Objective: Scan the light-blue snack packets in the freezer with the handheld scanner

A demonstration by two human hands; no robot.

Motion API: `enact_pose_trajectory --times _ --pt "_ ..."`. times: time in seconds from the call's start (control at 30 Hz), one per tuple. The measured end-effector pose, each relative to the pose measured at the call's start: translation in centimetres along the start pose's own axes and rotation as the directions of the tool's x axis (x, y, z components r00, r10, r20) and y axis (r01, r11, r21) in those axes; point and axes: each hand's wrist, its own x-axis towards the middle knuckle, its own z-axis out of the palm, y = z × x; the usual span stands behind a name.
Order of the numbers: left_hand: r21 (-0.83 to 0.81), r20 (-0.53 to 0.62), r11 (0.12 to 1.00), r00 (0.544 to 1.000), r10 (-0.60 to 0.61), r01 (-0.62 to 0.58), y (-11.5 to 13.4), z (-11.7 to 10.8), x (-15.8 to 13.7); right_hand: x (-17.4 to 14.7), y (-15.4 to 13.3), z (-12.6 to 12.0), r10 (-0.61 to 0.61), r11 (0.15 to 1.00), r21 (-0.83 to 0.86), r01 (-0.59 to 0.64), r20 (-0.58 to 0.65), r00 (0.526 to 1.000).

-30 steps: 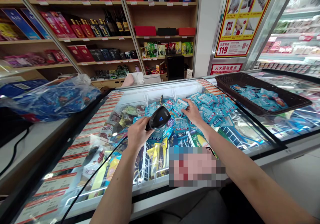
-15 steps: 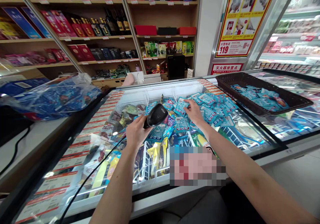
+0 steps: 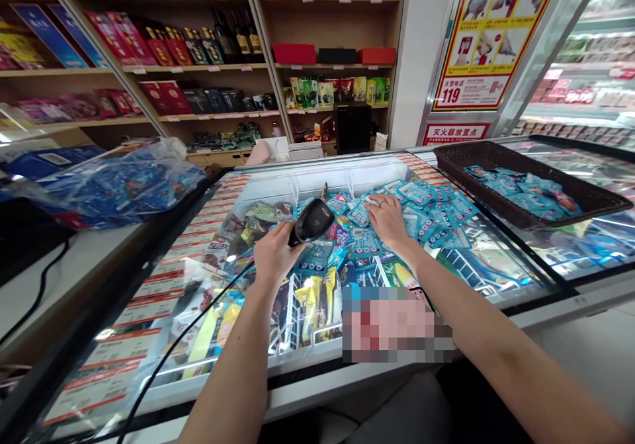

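Note:
My left hand (image 3: 275, 252) is wrapped round the handle of a black barcode scanner (image 3: 317, 219), whose head points up and to the right. A black cable trails from it toward the lower left. My right hand (image 3: 387, 219), with a ring on one finger, lies over the pile of small blue packets (image 3: 421, 196). Its fingers are outstretched and touch a blue packet (image 3: 358, 212), partly covering it. The packets lie on the glass top of a chest freezer (image 3: 292, 381). Another blue packet (image 3: 315, 257) lies below the scanner head.
A dark brown tray (image 3: 595, 196) with several blue packets stands at the right. At the left lies a clear plastic bag (image 3: 133, 179) of blue packs. Price labels (image 3: 119, 348) line the glass. Wooden shelves (image 3: 327, 67) with boxes and bottles rise behind the freezer. A pixelated patch hides something near the front edge.
My right hand has turned flatter over the packets, its fingers less pinched at the blue packet's edge. My left hand still holds the scanner. The view has shifted slightly.

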Motion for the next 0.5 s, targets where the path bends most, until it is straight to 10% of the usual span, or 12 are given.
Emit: enact_pose_trajectory --times 0.5 --pt "-0.022 -0.050 0.975 0.973 -0.224 0.223 -0.5 -0.4 0.2 0.9 -5.8 -1.2 -0.242 0.957 0.246 0.152 0.394 0.887"
